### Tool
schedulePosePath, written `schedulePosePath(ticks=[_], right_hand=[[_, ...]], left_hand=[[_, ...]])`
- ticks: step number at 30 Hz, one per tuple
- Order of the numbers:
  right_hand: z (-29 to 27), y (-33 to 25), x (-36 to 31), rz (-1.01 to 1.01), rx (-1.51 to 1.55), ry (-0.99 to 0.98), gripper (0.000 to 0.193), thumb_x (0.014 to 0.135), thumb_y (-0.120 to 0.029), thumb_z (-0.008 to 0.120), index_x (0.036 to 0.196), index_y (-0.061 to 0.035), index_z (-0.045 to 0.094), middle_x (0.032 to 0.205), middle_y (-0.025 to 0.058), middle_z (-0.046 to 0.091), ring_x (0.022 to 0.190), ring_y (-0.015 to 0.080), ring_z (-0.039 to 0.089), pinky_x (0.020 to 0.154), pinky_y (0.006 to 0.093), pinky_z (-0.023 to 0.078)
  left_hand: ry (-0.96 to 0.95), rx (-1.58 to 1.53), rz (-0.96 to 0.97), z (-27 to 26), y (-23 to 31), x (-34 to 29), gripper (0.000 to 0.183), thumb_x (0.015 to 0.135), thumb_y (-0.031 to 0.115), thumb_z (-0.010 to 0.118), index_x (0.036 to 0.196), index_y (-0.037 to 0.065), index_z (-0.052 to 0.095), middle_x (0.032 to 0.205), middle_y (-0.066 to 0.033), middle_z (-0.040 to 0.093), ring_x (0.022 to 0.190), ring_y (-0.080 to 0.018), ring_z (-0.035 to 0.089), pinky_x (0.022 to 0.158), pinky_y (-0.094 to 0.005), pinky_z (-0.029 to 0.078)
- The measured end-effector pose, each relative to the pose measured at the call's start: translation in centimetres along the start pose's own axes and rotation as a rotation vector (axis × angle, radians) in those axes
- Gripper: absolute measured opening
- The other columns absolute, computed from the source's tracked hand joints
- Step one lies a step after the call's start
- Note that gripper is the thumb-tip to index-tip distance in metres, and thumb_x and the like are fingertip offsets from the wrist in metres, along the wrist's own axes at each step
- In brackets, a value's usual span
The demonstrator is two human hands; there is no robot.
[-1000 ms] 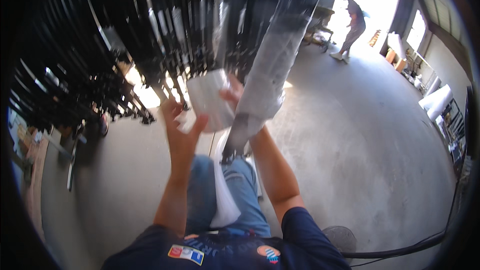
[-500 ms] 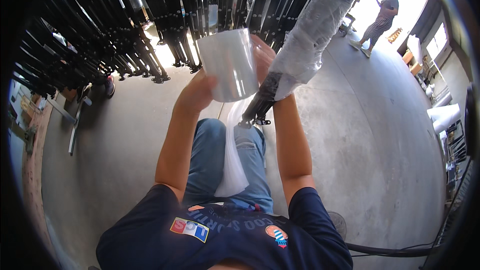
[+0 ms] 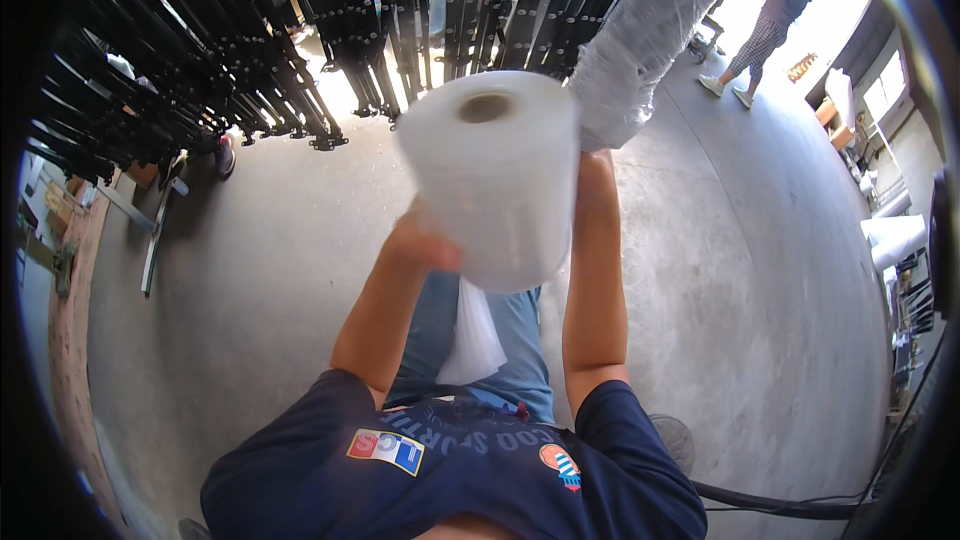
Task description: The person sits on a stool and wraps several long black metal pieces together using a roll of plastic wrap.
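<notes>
A large roll of clear stretch film (image 3: 490, 190) is held up in front of me, its cardboard core hole turned up toward me. My left hand (image 3: 430, 240) is closed on the roll's lower left side, slightly blurred. Behind the roll and beside the lower end of a film-wrapped bundle (image 3: 635, 50), my right hand is out of sight; only the right forearm (image 3: 597, 270) shows. The bundle slants up to the right, and the roll covers its lower tip. A loose gathered tail of film (image 3: 472, 345) hangs below the roll over my jeans.
Rows of black metal bars (image 3: 350, 30) hang across the top. A person (image 3: 770, 30) stands at the far right by the bright opening. A black cable (image 3: 780, 502) lies at lower right, and a metal bar (image 3: 152, 250) is on the left. White rolls (image 3: 893, 238) stand along the right wall.
The film roll has come closer and lower, tipping so its core hole shows, and now hides the bundle's lower end. The left hand moved down with it. The person at far right has shifted.
</notes>
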State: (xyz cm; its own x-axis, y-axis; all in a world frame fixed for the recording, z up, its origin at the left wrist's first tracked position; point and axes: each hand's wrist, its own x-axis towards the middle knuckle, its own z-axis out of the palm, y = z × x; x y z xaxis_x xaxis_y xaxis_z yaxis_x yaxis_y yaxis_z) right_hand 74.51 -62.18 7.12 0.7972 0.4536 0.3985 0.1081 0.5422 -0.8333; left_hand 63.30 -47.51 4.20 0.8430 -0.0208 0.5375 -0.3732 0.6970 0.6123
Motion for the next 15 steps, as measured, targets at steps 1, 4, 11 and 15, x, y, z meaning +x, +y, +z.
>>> schedulePosePath(ticks=[1,4,11,15], right_hand=[[0.0,0.3,-0.1,0.004,0.004,0.003,0.029,0.066,0.000,0.059,0.094,0.0045,0.053,0.078,0.0135,0.059,0.070,0.0230,0.058,0.066,0.0314,0.047],[-0.2,0.6,0.1,-0.002,0.023,-0.079,0.033,0.067,-0.004,0.061,0.097,0.0040,0.051,0.077,0.0138,0.059,0.070,0.0243,0.058,0.066,0.0326,0.047],[-2.1,2.6,1.7,-0.031,0.091,-0.180,0.044,0.068,-0.015,0.065,0.104,0.0027,0.045,0.076,0.0146,0.058,0.070,0.0273,0.058,0.065,0.0354,0.047],[-3.6,2.0,0.8,-0.068,0.120,-0.252,0.049,0.069,-0.019,0.066,0.106,0.0022,0.043,0.075,0.0147,0.057,0.068,0.0283,0.058,0.065,0.0365,0.047]], left_hand=[[-0.011,-0.006,-0.022,-0.1,-0.8,0.4,0.089,0.044,0.029,0.082,0.116,-0.002,0.041,0.107,-0.0113,0.052,0.098,-0.0193,0.053,0.081,-0.0304,0.045],[-0.157,0.138,-0.109,0.3,-1.7,2.8,0.090,0.043,0.030,0.082,0.116,-0.001,0.039,0.105,-0.0119,0.052,0.097,-0.0194,0.053,0.080,-0.0302,0.044],[-0.627,0.495,-0.152,5.7,-3.5,4.3,0.095,0.041,0.033,0.082,0.116,0.001,0.034,0.102,-0.0131,0.053,0.095,-0.0198,0.054,0.080,-0.0298,0.043],[-0.746,0.491,-0.225,7.7,-3.9,4.0,0.099,0.043,0.032,0.082,0.122,0.000,0.031,0.108,-0.0127,0.050,0.099,-0.0201,0.051,0.085,-0.0324,0.040]])
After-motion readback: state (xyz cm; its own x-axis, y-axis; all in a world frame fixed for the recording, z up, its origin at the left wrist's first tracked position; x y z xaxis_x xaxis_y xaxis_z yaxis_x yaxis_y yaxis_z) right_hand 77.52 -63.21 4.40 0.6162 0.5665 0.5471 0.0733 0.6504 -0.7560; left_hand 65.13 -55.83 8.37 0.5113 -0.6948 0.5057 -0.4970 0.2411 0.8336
